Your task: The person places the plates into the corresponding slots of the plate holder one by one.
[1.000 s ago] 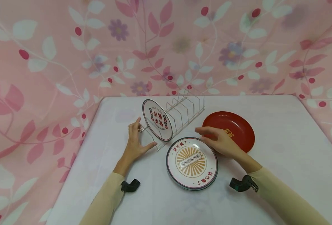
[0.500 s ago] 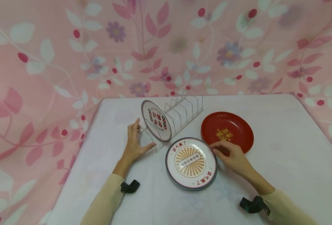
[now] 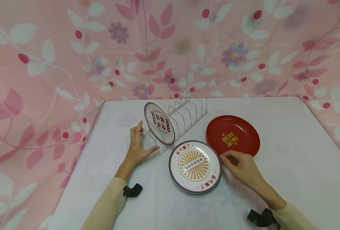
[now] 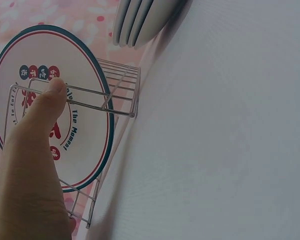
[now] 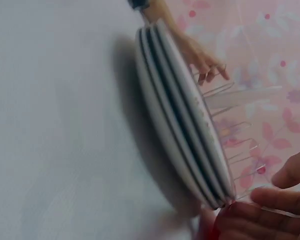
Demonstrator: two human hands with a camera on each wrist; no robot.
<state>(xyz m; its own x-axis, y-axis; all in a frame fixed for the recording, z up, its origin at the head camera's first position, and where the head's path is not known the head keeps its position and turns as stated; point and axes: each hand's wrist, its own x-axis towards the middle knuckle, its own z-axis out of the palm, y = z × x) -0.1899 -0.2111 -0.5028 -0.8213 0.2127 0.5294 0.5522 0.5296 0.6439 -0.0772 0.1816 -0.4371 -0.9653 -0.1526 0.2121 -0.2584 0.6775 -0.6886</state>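
My left hand (image 3: 136, 147) holds the near end of a wire dish rack (image 3: 187, 130), thumb and fingers spread across its corners. In the left wrist view the thumb rests on the rack's wire. A round white plate (image 3: 159, 124) with red characters and a dark rim leans upright in the rack's near slot. My right hand (image 3: 241, 166) is at the right edge of a stack of white plates (image 3: 195, 167). Its fingertips touch the rim, and in the right wrist view the thumb stands apart from the fingers. Three layered rims show there.
A red oval dish (image 3: 234, 134) with yellow lettering lies behind the right hand, beside the stack. More wire dividers of the rack rise behind the upright plate. A pink floral cloth (image 3: 170, 48) hangs behind the white table (image 3: 146, 207).
My right hand has come back from above the red dish to the right rim of the plate stack, its fingers drawing in. The left hand keeps its place on the rack.
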